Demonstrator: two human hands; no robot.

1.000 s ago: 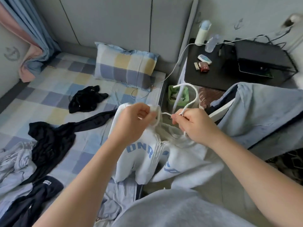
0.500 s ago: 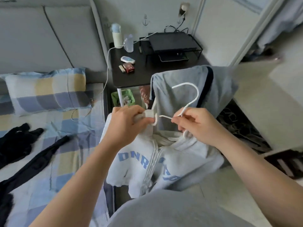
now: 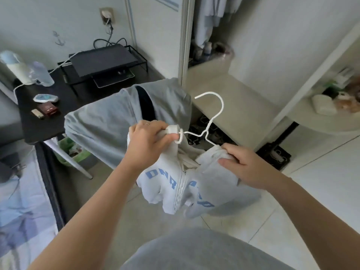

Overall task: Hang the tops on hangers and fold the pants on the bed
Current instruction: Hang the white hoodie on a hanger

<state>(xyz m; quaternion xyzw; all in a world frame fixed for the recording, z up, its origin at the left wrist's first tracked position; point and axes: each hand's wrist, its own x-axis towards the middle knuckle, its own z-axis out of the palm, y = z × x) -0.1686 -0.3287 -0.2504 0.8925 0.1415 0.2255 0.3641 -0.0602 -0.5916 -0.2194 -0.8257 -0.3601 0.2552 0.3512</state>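
While both hands are raised in front of the chest, the white zip top (image 3: 175, 184) hangs between them over the floor, beside the bed (image 3: 19, 201) and not on it.

Left hand (image 3: 148, 139): fingers curled round one bunched shoulder of the top, with the looped end of the hanger (image 3: 205, 134) caught in the same grip.

Right hand (image 3: 247, 164): fingers and thumb pinching the other shoulder, cloth gathered over the hanger's other arm.

Collar sags in the middle. Blue lettering is crumpled either side of the zip. Hook stands free above the hands, curving up and away.

Handling, by judgement:
- Top: soft, light, no stiffness of its own; it bunches wherever it is held.
- It could slip off the thin wire unless each shoulder seam sits squarely on an arm.
- Hanger: thin white wire, light and springy, likely to twist in a loose grip.
- Best hold: the cloth at each shoulder seam to spread it, then the hanger's neck just under the hook for carrying.
- Nothing fragile.

Beyond the left hand, a grey garment (image 3: 109, 121) lies draped over what looks like a chair back. Farther left is a dark tabletop (image 3: 39, 129) with small items. Farthest right is an open wardrobe (image 3: 272, 45) with pale clothes hanging inside.
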